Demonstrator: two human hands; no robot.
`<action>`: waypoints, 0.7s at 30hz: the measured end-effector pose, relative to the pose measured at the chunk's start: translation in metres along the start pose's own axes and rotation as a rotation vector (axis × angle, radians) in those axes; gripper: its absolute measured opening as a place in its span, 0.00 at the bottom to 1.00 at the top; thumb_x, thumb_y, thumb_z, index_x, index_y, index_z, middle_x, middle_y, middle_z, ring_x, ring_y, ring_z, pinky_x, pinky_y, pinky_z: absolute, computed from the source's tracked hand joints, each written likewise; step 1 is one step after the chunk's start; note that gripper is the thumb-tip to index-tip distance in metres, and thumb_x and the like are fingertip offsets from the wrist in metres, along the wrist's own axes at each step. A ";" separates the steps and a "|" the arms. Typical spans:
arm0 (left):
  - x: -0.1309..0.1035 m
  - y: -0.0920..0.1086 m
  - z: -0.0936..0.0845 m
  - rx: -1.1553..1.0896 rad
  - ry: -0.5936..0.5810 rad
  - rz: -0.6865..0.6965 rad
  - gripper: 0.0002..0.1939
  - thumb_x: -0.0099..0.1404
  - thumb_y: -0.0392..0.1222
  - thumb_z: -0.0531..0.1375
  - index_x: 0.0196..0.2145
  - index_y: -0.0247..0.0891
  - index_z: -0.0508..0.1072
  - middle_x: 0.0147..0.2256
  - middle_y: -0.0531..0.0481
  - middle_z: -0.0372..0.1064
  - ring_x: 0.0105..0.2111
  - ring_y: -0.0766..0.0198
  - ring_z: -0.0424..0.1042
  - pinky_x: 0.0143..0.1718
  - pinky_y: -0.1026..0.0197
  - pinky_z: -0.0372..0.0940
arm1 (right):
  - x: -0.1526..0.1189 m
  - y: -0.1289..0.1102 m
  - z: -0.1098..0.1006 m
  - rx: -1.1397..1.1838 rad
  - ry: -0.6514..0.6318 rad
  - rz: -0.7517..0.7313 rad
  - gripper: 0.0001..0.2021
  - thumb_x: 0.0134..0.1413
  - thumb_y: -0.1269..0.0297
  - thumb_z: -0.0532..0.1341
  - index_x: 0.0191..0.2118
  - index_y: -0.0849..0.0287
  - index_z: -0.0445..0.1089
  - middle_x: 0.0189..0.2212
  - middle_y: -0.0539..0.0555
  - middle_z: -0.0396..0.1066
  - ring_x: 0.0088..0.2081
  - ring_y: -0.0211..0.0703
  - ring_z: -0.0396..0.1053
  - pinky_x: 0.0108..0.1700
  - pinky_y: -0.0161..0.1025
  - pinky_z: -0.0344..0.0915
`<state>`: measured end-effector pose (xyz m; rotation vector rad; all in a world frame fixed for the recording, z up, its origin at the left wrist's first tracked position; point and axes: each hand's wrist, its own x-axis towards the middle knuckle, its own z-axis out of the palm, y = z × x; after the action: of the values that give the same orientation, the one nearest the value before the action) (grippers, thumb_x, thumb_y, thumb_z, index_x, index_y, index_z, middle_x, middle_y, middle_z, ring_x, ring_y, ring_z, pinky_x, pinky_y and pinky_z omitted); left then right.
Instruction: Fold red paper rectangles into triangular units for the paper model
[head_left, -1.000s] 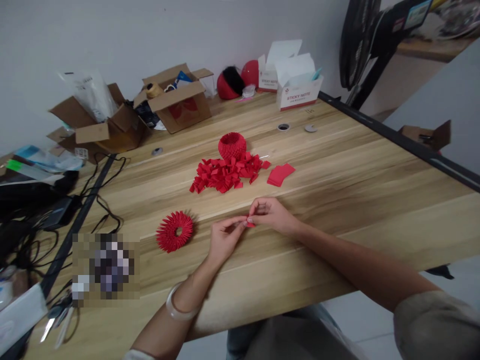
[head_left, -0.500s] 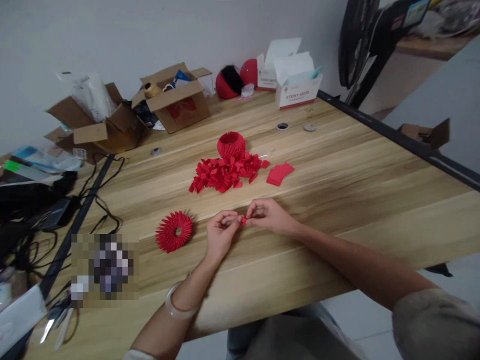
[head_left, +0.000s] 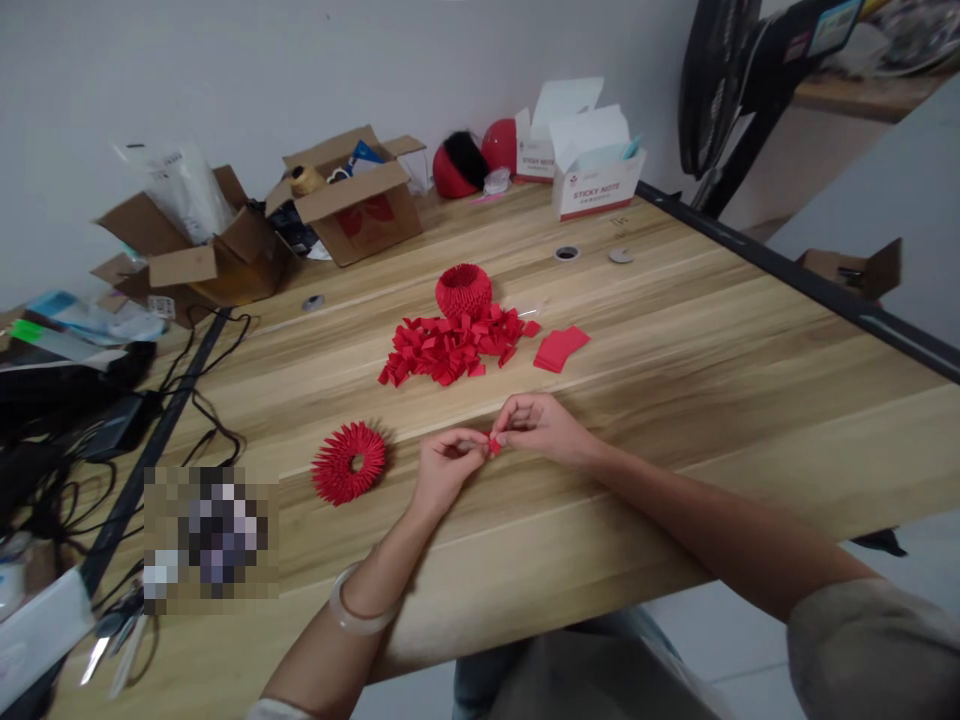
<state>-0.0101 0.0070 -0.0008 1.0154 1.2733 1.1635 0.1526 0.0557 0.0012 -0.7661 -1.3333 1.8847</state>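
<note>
Between the fingertips of both hands is a small red paper piece [head_left: 493,446], its exact fold partly hidden. My left hand [head_left: 448,468] pinches it from the left, and my right hand [head_left: 541,430] grips it from the right. To the left of my left hand lies a red spiky paper ring [head_left: 349,463] with a round hole. Beyond my hands spreads a pile of folded red paper pieces [head_left: 442,350]. A red paper bowl [head_left: 463,290] of interlocked pieces stands behind the pile, and a stack of flat red paper sheets [head_left: 561,348] lies to its right.
Cardboard boxes [head_left: 360,210] and white sticky note boxes [head_left: 598,190] line the table's back. Black cables [head_left: 202,400] run along the left, near scissors [head_left: 96,655]. A black fan [head_left: 709,90] stands at the back right. One patch at the left is pixelated.
My fingers have shifted slightly on the small red paper piece, which now sits a little farther right and appears turned. The other paper things lie as before.
</note>
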 end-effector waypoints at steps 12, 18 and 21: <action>0.001 0.000 -0.001 -0.031 -0.013 0.108 0.10 0.44 0.38 0.67 0.20 0.34 0.69 0.18 0.54 0.67 0.19 0.71 0.64 0.24 0.67 0.58 | 0.000 0.000 -0.001 0.121 -0.085 -0.011 0.10 0.36 0.72 0.70 0.27 0.64 0.69 0.26 0.50 0.75 0.29 0.32 0.72 0.36 0.31 0.67; -0.002 0.004 0.002 0.096 0.070 0.202 0.10 0.44 0.38 0.67 0.18 0.34 0.68 0.18 0.53 0.67 0.20 0.70 0.65 0.25 0.67 0.60 | 0.001 0.003 -0.002 0.068 -0.073 -0.020 0.10 0.35 0.70 0.70 0.25 0.64 0.69 0.25 0.50 0.74 0.29 0.33 0.71 0.36 0.32 0.66; -0.003 0.003 0.002 0.131 0.078 0.207 0.10 0.45 0.40 0.67 0.19 0.34 0.70 0.20 0.50 0.70 0.21 0.68 0.67 0.25 0.65 0.62 | 0.000 0.004 -0.001 0.020 -0.063 -0.049 0.10 0.35 0.69 0.70 0.26 0.64 0.69 0.24 0.50 0.73 0.28 0.33 0.70 0.34 0.33 0.66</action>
<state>-0.0083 0.0044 0.0033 1.2320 1.3439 1.2998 0.1525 0.0554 -0.0027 -0.6626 -1.3573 1.8946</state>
